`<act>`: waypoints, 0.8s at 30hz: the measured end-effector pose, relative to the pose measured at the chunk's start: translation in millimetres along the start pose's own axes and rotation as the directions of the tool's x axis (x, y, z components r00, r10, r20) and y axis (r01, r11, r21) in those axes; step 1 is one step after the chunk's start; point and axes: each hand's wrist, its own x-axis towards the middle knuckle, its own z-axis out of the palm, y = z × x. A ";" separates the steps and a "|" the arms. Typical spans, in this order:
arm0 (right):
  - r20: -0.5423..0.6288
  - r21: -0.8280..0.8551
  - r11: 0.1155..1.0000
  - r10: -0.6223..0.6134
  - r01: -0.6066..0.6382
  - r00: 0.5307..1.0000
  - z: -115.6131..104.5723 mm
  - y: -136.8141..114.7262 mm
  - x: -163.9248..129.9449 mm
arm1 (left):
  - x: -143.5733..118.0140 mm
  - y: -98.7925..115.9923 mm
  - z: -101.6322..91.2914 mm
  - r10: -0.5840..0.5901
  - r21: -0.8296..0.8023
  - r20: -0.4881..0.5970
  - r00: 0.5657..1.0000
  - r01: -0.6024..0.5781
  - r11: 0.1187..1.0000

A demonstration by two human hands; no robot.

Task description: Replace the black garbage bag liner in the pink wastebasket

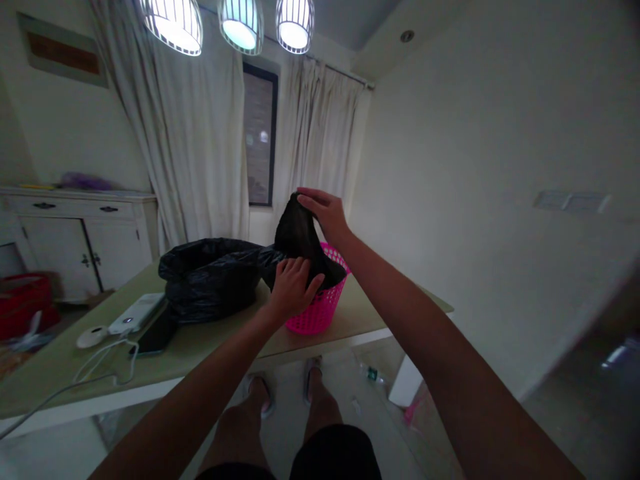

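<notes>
Left hand (293,287) fingers pinch bag (300,243) low at basket (320,307) rim, right hand (325,210) fingers grip its top, bag upright btwn.

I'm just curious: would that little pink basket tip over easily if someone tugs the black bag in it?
Probably. The pink basket looks like thin openwork plastic, likely light. It stands near the table edge, so a tug might slide or tip it. The left hand rests at its rim, perhaps steadying it, while the right hand lifts the floppy black bag.
</notes>
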 end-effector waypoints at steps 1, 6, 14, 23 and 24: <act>-0.080 -0.012 1.000 -0.011 0.010 0.997 -12.9 -6.9 2.1 | -6.0 -6.0 -3.5 -0.010 -0.032 -0.078 0.997 0.007 0.999; -0.390 -0.048 0.992 0.093 -0.121 0.916 -85.1 -28.5 -3.1 | -14.4 -47.2 -17.0 -0.685 -0.514 -0.322 0.654 0.486 0.706; -0.527 -0.259 0.920 0.119 -0.293 0.841 -123.0 -6.5 -17.2 | 6.9 -84.1 -33.2 -0.901 -0.765 0.195 0.386 0.635 0.107; -0.736 -0.387 0.829 -0.014 -0.404 0.677 -173.3 22.7 -20.6 | 44.9 -91.5 -94.7 -0.816 -0.898 0.244 0.523 0.439 0.013; -0.747 -0.378 0.824 -0.002 -0.423 0.664 -175.5 22.0 -22.9 | 48.0 -93.6 -100.1 -0.797 -0.902 0.259 0.545 0.432 0.002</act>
